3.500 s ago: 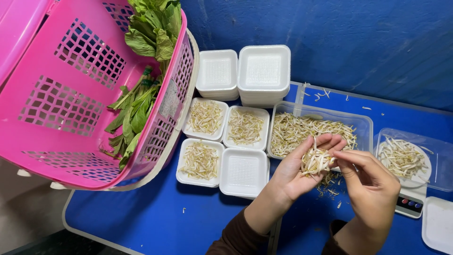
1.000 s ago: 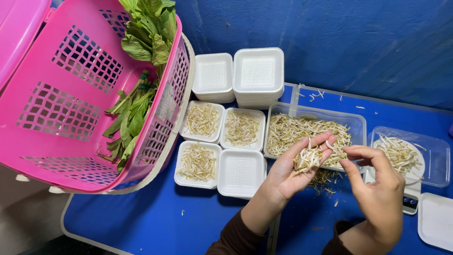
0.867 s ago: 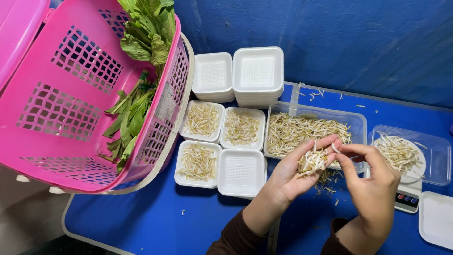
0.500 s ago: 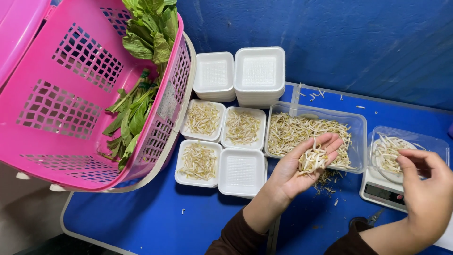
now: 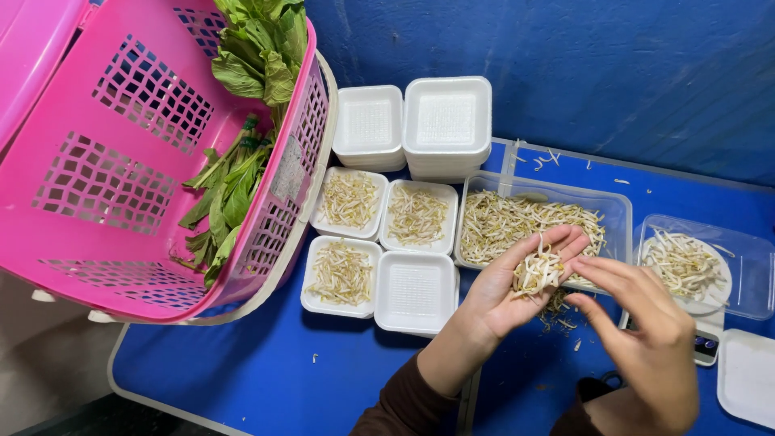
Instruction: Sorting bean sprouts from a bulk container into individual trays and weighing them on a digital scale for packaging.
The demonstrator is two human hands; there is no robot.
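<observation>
My left hand (image 5: 517, 282) is palm up over the near edge of a clear tub of bean sprouts (image 5: 613, 211), cupping a small bunch of sprouts (image 5: 536, 271). My right hand (image 5: 642, 323) hovers just right of that bunch, fingers apart and pointing at it, holding nothing that I can see. Beyond it a clear tray with sprouts (image 5: 686, 262) rests on a small scale (image 5: 706, 345). Left of the tub lie three white foam trays filled with sprouts (image 5: 349, 200) and one empty foam tray (image 5: 416, 291).
A tilted pink basket (image 5: 113, 169) with leafy greens (image 5: 242, 121) fills the left. Two stacks of empty foam trays (image 5: 448, 121) stand by the blue wall. Another white tray (image 5: 747, 375) lies at the right edge. Loose sprouts dot the blue table (image 5: 266, 371).
My right hand went out to the tray on the scale, then came back beside the bunch in my left palm. The left hand has stayed put.
</observation>
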